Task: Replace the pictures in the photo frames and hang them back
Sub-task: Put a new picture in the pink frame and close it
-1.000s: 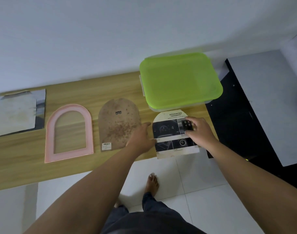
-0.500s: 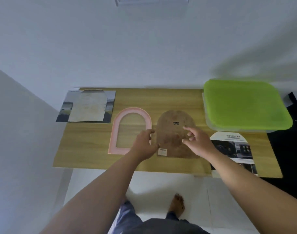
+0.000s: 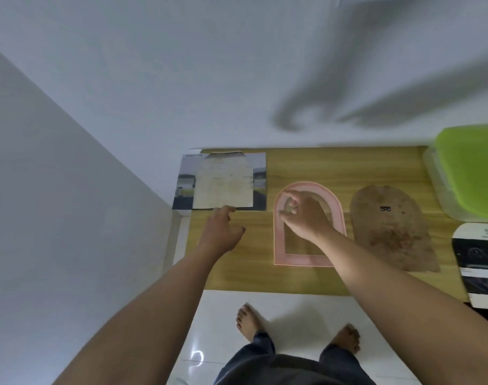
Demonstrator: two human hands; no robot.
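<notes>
A pink arched photo frame (image 3: 336,205) lies flat on the wooden table (image 3: 298,165). My right hand (image 3: 304,213) hovers over the frame's upper left part with loosely bent fingers and holds nothing. My left hand (image 3: 220,232) reaches toward the table's left end, its fingertips at the lower edge of a pale arch-cut paper (image 3: 223,182) that lies on a landscape picture (image 3: 261,176). The brown arched backing board (image 3: 390,226) lies right of the frame. A car picture (image 3: 479,254), also cut to an arch, lies at the far right edge.
A clear box with a green lid (image 3: 470,168) stands at the table's back right. White walls close the left side and the back. My bare feet (image 3: 247,319) stand on white floor tiles below the table's front edge.
Both hands have left the car picture and travelled left past the backing board. The right is now over the pink frame, the left at the papers. The view swung left.
</notes>
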